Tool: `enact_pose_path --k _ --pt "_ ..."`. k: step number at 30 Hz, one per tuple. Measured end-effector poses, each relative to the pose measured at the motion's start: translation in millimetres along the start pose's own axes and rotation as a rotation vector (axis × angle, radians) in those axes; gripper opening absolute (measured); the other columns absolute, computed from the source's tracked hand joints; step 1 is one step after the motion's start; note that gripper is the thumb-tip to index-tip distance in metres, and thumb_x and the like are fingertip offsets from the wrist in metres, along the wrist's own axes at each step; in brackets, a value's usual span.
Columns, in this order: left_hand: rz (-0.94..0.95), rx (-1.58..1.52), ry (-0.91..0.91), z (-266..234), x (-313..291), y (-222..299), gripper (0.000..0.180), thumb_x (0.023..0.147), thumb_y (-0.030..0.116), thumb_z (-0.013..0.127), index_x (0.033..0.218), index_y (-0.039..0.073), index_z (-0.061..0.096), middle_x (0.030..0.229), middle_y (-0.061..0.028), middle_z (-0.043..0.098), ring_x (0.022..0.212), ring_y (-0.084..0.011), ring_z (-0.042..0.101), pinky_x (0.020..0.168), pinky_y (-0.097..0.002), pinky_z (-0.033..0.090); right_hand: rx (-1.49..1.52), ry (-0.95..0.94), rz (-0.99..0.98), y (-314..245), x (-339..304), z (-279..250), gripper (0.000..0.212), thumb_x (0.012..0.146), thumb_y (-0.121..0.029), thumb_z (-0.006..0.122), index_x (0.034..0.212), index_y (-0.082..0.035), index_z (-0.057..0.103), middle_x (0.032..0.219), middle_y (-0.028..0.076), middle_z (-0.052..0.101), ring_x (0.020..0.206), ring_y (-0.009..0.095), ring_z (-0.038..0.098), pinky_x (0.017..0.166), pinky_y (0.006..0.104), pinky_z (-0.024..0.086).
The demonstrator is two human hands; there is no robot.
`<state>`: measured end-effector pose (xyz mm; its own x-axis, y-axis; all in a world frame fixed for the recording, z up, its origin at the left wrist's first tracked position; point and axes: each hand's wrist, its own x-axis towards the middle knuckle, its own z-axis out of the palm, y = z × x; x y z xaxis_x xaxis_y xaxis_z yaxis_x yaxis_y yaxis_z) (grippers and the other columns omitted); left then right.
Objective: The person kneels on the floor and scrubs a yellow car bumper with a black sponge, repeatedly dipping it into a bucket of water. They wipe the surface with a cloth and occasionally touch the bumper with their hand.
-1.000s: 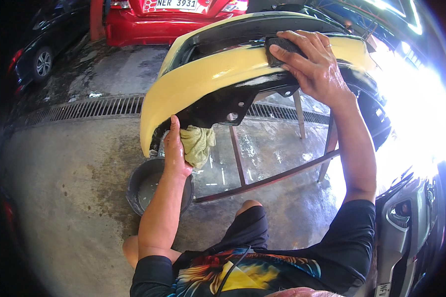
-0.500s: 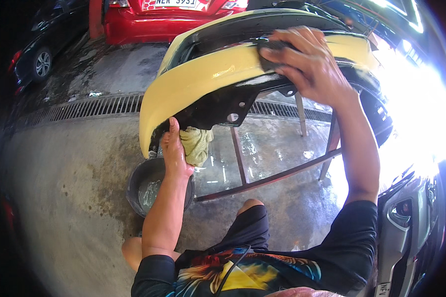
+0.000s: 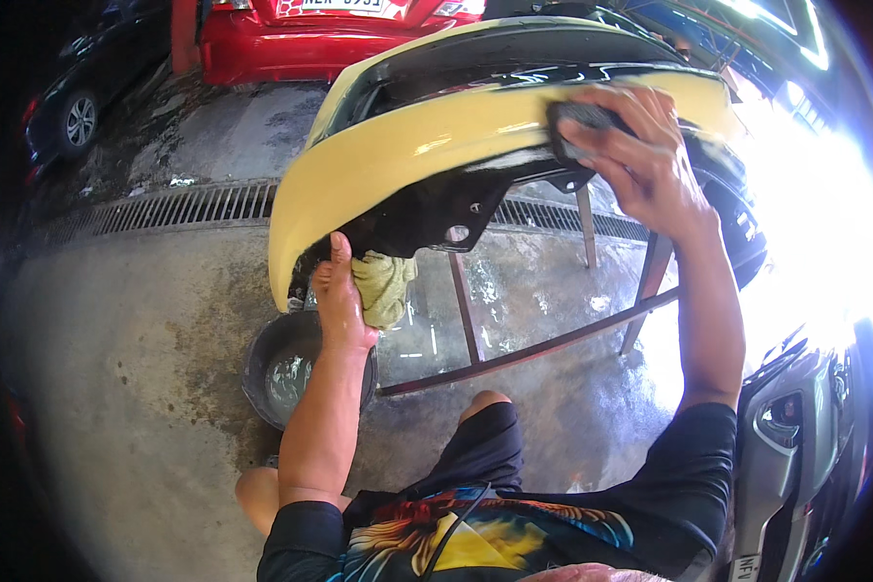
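A car bumper [image 3: 378,165], pale yellow outside and black on its inner side, lies across a stand in front of me. My right hand [image 3: 645,160] grips a dark sanding block [image 3: 565,134] and presses it on the bumper's yellow face, right of the middle. At the bumper's lower left end, my left hand [image 3: 339,306] has its thumb up against the edge. A bunched yellow-green cloth [image 3: 386,291] is held in that hand, its fingers partly hidden behind it. The yellow surface looks wet and shiny in places.
Below my left forearm stands a dark bucket [image 3: 262,378] with cloudy water. The stand's brown metal bars [image 3: 514,357] run under the bumper. A floor drain grate [image 3: 194,209] crosses behind. A red car [image 3: 291,53], a dark car [image 3: 58,107] and a grey car [image 3: 776,456] surround the spot.
My right hand has slid to the right along the bumper with the sanding block. My left hand and the cloth have stayed almost in place.
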<state>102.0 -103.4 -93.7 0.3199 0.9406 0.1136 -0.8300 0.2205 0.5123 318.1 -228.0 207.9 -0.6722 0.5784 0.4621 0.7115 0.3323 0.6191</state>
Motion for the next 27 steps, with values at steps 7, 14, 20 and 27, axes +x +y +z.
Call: enact_pose_path --k 7,14,20,27 --pt "0.038 -0.009 -0.005 -17.4 5.3 -10.9 0.040 0.108 0.043 0.064 0.113 0.005 0.075 0.111 -0.0091 0.079 0.091 -0.0219 0.079 0.079 -0.0394 0.066 0.050 -0.053 0.001 14.5 11.1 19.8 0.036 0.091 -0.015 0.076 0.127 -0.017 0.078 0.137 0.009 0.065 0.125 0.030 0.059 0.111 0.0474 0.041" --pt "0.109 0.012 -0.017 -17.4 11.8 -18.5 0.044 0.107 0.045 0.066 0.111 0.002 0.074 0.107 -0.0093 0.079 0.088 -0.0222 0.079 0.077 -0.0389 0.066 -0.005 0.079 -0.044 12.5 -2.3 6.3 0.036 0.092 -0.021 0.073 0.128 -0.018 0.078 0.139 0.011 0.065 0.127 0.031 0.060 0.109 0.0487 0.042" --pt "0.111 -0.023 -0.009 -21.1 10.7 -19.7 0.044 0.106 0.044 0.066 0.113 0.001 0.073 0.109 -0.0110 0.079 0.089 -0.0231 0.078 0.078 -0.0394 0.066 0.049 -0.076 -0.023 13.2 33.4 14.5 0.035 0.098 -0.023 0.070 0.131 -0.015 0.076 0.138 0.011 0.066 0.125 0.034 0.060 0.108 0.0498 0.043" --pt "0.190 -0.033 0.000 -12.8 12.0 -21.8 0.043 0.107 0.044 0.066 0.107 0.002 0.074 0.104 -0.0104 0.080 0.081 -0.0215 0.078 0.070 -0.0390 0.066 0.019 -0.033 -0.075 9.9 3.6 11.4 0.035 0.094 -0.025 0.073 0.127 -0.013 0.078 0.138 0.012 0.067 0.123 0.035 0.061 0.104 0.0495 0.044"
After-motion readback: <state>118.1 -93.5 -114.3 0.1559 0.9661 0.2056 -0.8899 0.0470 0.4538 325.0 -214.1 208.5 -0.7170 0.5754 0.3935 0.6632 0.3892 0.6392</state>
